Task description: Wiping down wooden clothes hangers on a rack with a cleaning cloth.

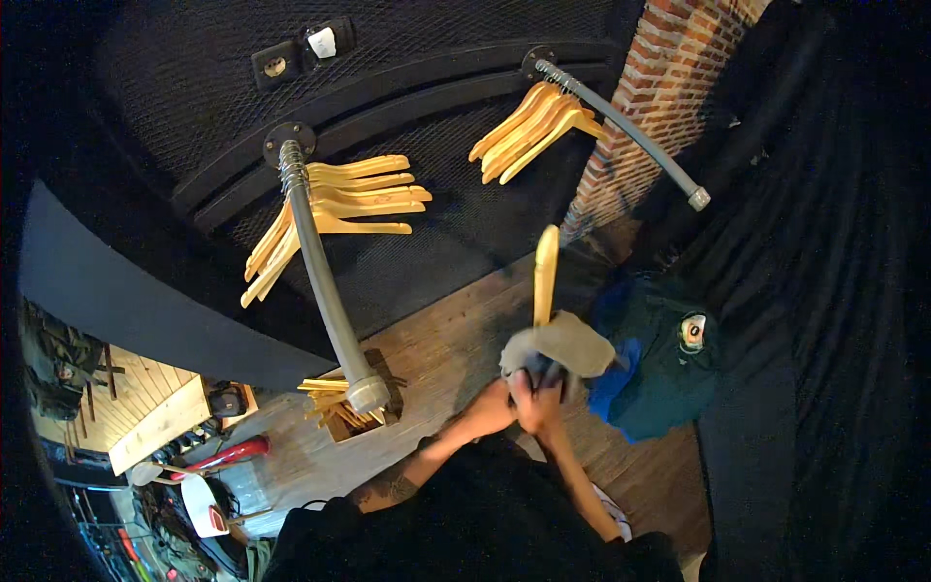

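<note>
We note a grey cloth bundle (574, 349) at the centre-right of the view, above the wooden floor (456, 335), slightly blurred. A wooden hanger (546, 272) shows at its top, one pale arm pointing up and the remainder hidden by the cloth. We record the right hand (536, 403) gripping the lower edge of the bundle, thumb upward and fingers curled in. The left hand (496, 407) lies against it on the left, at the bundle's lower left edge; its fingers are partly hidden, and we cannot tell how far they close. Just right of the bundle we see a dark green garment heap (664, 383) with a round label (692, 332) on it and a bright blue cloth (615, 403) along its left side. Left of the hands, on the floor, a box (351, 428) holds more wooden hangers, loosely stacked. Above, two grey pipes jut from a black mesh wall: the left pipe (325, 276) carries a fanned group of hangers (364, 199) near its wall end, the right pipe (645, 141) a tighter bunch (536, 126). A brick column (669, 82) stands behind the right pipe, with a black curtain (824, 291) farther right. At lower left we observe a pale wooden platform (160, 436) and a long red object (228, 456).
</note>
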Demonstrator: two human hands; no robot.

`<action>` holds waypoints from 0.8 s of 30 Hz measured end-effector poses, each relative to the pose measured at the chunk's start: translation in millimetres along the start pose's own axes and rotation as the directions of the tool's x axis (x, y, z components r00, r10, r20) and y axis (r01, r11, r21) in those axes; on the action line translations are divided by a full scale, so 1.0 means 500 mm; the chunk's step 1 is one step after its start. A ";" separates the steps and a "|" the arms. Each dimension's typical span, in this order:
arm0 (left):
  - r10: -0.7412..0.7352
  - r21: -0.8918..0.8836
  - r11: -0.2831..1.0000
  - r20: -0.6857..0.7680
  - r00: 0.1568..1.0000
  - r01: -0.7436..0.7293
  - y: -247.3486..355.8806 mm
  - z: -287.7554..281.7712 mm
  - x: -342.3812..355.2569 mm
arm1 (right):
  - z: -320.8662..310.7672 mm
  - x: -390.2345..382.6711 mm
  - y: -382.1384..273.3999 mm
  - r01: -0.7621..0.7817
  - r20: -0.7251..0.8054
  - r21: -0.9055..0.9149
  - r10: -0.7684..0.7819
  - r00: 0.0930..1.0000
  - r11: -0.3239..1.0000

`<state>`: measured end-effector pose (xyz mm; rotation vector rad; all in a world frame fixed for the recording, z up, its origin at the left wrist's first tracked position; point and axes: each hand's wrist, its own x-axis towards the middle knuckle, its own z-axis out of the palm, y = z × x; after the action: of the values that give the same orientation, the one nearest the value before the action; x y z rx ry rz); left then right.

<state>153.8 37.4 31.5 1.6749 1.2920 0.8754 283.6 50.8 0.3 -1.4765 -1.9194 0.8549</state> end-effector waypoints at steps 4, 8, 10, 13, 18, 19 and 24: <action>-0.224 0.206 0.963 0.255 0.941 0.174 0.024 -0.013 -0.014 | -0.060 0.066 -0.098 0.121 -0.415 0.445 0.084 0.906 0.887; -0.201 0.173 0.970 0.161 0.966 0.173 0.043 -0.025 -0.038 | -0.139 0.121 -0.162 0.286 -0.539 0.619 0.131 0.832 0.731; -0.264 0.208 0.951 0.148 0.953 0.231 0.055 -0.026 -0.041 | -0.159 0.142 -0.185 0.297 -0.524 0.622 0.103 0.846 0.724; -0.250 0.227 0.945 0.037 0.968 0.235 0.065 -0.028 -0.036 | -0.175 0.160 -0.203 0.341 -0.566 0.590 0.074 0.821 0.732; -0.291 0.281 0.924 0.077 0.954 0.259 0.017 -0.020 -0.059 | -0.205 0.172 -0.197 0.301 -0.571 0.666 0.206 0.795 0.683; -0.332 0.297 0.909 0.090 0.939 0.293 -0.004 -0.014 -0.070 | -0.218 0.179 -0.189 0.327 -0.555 0.733 0.246 0.795 0.597; -0.314 0.502 0.826 0.031 0.949 0.257 -0.122 0.006 -0.156 | -0.328 0.185 -0.091 0.351 -0.601 0.726 0.296 0.743 0.592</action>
<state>114.2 -31.4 -28.3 1.8083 1.7339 0.2704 358.5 156.2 144.5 -0.9316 -0.7663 0.8377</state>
